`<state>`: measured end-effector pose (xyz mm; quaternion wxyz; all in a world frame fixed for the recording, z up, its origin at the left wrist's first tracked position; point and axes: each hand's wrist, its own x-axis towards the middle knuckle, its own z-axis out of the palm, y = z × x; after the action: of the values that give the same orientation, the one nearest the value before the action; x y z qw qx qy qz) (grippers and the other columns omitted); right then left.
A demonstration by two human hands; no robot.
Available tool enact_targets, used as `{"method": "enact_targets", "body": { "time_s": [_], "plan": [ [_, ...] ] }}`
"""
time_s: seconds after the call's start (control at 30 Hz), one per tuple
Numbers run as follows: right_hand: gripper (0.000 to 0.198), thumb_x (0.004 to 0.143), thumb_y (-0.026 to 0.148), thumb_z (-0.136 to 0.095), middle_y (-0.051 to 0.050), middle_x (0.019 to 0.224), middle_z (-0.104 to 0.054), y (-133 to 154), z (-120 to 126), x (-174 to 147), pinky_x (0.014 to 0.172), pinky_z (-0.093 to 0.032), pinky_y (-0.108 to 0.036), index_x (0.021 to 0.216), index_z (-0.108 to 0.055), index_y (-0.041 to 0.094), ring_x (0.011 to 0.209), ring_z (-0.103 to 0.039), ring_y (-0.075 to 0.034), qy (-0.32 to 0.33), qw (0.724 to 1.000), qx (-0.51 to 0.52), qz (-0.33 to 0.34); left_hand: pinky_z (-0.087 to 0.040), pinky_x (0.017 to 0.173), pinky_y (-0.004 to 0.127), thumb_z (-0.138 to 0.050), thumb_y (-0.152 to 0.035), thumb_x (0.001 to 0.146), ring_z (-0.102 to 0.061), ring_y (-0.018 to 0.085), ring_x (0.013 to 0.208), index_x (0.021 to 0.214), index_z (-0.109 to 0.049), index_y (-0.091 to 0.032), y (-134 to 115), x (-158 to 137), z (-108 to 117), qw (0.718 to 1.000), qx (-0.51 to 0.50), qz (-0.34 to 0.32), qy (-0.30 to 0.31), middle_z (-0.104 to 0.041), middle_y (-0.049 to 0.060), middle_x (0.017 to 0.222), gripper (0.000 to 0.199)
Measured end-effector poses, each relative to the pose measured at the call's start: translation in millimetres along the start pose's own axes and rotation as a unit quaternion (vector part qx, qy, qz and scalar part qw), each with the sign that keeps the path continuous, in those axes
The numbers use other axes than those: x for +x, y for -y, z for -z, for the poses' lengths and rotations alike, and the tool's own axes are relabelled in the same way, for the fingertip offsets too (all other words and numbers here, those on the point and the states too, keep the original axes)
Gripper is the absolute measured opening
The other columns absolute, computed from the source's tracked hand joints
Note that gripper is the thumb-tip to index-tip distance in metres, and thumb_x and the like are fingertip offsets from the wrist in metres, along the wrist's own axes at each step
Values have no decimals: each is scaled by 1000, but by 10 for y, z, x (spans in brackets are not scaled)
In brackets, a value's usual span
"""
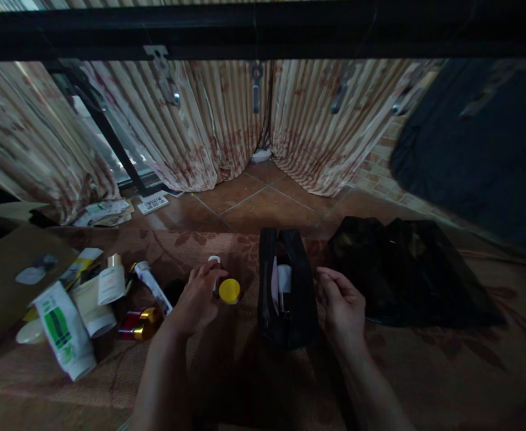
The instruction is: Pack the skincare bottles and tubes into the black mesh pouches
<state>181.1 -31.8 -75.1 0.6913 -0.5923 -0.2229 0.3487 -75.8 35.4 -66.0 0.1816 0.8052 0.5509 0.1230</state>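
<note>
The left hand [199, 297] pinches a small bottle with a yellow cap [229, 291] just left of the open black pouch [285, 293], mid-rug [425, 371]. The right hand [341, 305] hovers loosely curled, holding nothing, at the pouch's right side. Tubes and jars [87, 305] crowd the rug's left edge.
</note>
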Motion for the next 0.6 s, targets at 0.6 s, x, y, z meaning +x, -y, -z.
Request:
{"method": "enact_targets", "body": {
  "time_s": [0.6],
  "plan": [
    [39,66,46,-75,-2,70,-67,-49,12,19,51,-41,-24,89,-72,15,58,-56,-14,-16,999,-42,0,-47,75,31,-67,-33,73,-68,27,94,119,-57,-17,33,133,5,967,-72,242,-44,-72,13,103,50]
  ]
}}
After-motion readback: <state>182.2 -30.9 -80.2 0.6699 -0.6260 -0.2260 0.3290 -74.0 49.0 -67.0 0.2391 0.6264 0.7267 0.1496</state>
